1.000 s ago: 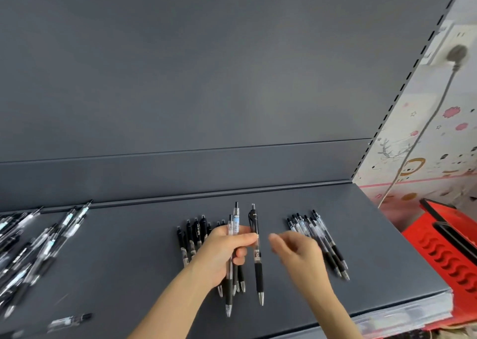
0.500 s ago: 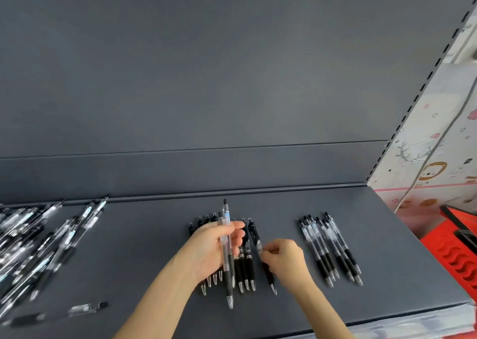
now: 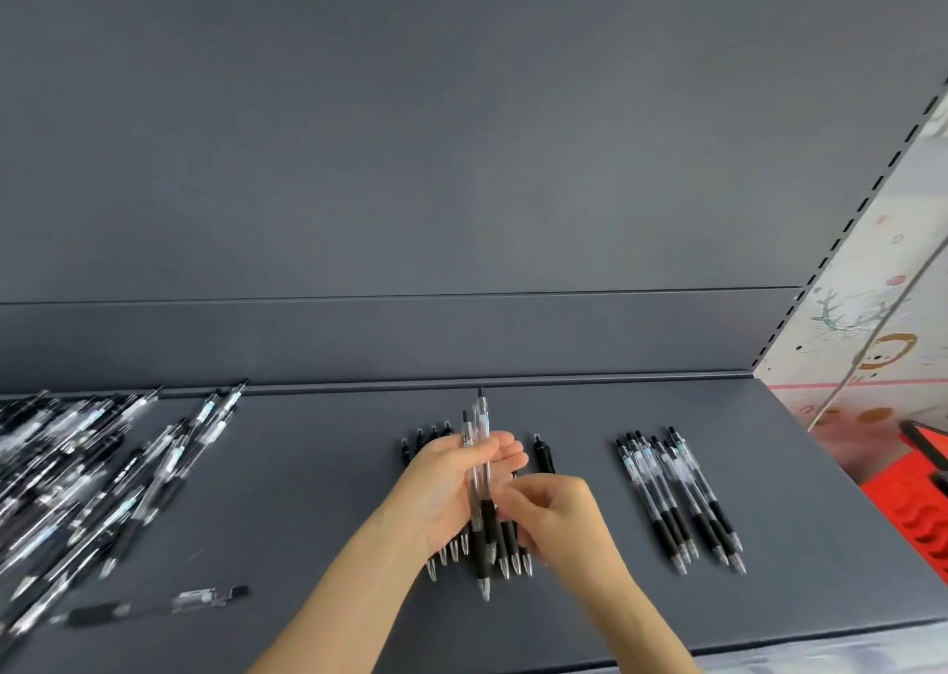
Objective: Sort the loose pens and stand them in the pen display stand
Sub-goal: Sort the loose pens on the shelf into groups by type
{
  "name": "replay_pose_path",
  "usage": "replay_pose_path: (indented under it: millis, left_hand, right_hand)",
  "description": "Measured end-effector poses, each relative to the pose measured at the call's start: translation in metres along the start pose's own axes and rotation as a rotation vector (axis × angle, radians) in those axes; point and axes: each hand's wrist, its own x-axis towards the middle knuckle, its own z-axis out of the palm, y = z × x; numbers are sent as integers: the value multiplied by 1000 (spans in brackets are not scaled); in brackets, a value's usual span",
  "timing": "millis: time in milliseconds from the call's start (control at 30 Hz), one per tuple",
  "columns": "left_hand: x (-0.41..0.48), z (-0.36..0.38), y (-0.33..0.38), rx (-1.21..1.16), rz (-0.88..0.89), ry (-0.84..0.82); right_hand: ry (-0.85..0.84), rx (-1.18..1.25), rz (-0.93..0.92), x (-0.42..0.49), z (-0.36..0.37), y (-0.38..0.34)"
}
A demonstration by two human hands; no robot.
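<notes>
While the left hand [image 3: 451, 489] curls its fingers round two slim clear-barrelled pens [image 3: 481, 417], black rubber grips and metal tips pointing near, the right hand [image 3: 559, 514] sits just beside their lower barrels, fingers bent. I cannot tell whether it pinches anything. Beneath both hands lies a tidy row of glossy black pens [image 3: 544, 458] on the smooth matte grey shelf [image 3: 308, 494]. Well apart to the right, a neat bunch of transparent pens [image 3: 677, 499] lies side by side. Far left, a blurred, jumbled heap of loose pens [image 3: 77, 473] fans out, and one single pen [image 3: 154, 604] lies crosswise, near left. A ribbed red basket [image 3: 913, 509] shows at the right edge.
</notes>
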Motion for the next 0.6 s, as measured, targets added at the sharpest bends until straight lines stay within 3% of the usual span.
replay_pose_path:
  millis: [433,600]
  left_hand:
    - [29,80,-26,60,-67,-163]
    - [46,84,-37,557,1,42]
  right_hand:
    - [174,177,111,-9,-61,23]
    - [270,173,167,-10,-88,42]
